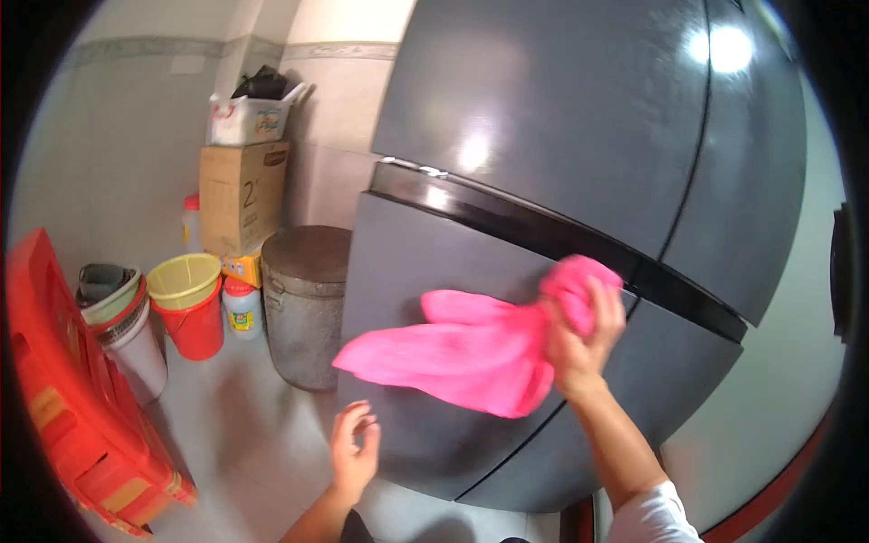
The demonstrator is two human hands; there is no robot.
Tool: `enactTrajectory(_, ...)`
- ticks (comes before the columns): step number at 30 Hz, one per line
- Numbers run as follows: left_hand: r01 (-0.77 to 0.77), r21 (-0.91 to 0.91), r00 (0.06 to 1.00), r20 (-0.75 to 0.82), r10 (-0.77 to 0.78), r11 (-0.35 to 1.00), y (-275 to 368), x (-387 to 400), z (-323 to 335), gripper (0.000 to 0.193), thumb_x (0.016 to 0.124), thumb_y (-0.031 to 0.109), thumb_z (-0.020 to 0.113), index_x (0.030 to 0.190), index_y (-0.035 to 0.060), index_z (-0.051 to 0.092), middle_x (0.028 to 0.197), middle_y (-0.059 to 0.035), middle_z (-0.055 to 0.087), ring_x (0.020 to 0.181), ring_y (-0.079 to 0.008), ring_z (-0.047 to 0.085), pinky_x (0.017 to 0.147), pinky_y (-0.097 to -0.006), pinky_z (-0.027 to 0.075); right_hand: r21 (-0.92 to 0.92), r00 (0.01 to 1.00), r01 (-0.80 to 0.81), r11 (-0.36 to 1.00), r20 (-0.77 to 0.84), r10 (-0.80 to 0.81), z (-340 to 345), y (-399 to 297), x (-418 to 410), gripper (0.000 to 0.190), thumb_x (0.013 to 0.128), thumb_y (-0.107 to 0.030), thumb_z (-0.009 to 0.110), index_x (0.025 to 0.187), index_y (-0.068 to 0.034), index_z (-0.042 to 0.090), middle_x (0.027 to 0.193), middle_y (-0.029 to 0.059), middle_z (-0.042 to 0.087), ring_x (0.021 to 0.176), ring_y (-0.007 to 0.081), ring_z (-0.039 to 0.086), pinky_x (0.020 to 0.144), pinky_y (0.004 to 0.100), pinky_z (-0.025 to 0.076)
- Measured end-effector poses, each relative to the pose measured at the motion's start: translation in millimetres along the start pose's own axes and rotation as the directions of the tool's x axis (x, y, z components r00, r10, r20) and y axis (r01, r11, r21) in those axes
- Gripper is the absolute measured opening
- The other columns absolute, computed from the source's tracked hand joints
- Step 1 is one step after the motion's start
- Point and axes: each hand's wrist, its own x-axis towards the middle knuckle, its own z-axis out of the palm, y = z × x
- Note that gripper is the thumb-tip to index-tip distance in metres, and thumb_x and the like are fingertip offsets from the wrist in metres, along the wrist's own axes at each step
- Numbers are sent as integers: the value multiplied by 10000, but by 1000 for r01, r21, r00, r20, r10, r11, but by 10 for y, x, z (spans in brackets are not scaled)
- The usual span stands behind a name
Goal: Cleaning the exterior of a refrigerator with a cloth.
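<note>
My right hand (585, 346) grips a bright pink cloth (468, 343), part of it bunched above the fingers. The rest of the cloth streams out to the left, slightly blurred, in front of a dark grey refrigerator (543, 129). Behind the bunched part runs the black recessed strip (502, 214) between the upper and lower doors. Whether the cloth touches the refrigerator I cannot tell. Lower down, my left hand (354, 444) holds nothing, its fingers curled and apart, near the lower left edge of the refrigerator.
A lidded metal pot (305, 319) stands left of the refrigerator. Behind it, a cardboard box (241, 197) carries a white plastic tub (248, 122). Further left are a red bucket (197, 329) with a yellow one inside, a white bucket (139, 353), a plastic jar (242, 315) and a red plastic stool (88, 394).
</note>
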Motion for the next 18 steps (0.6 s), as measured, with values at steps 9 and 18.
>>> enactTrajectory(9, 268, -37, 963, 31, -267, 963, -484, -471, -65, 273, 812, 39, 657, 1070, 14, 571, 1034, -114, 572, 874, -176, 601, 737, -284, 511, -5, 910, 77, 997, 409, -69, 683, -770, 452, 673, 722, -435, 663, 1336, -235, 473, 1441, 224, 205, 1328, 491, 148, 1065, 635, 161)
enactTrajectory(18, 147, -36, 986, -71, -150, 988, -511, -234, -111, 1039, 714, 424, 756, 1450, 74, 112, 1442, -183, 159, 1313, -319, 248, 1038, -454, 280, 760, 774, -87, 644, 458, -436, 1022, -1937, 61, 318, 729, -159, 664, 1047, -145, 655, 1264, 102, 507, 1185, 278, 449, 874, 412, 392)
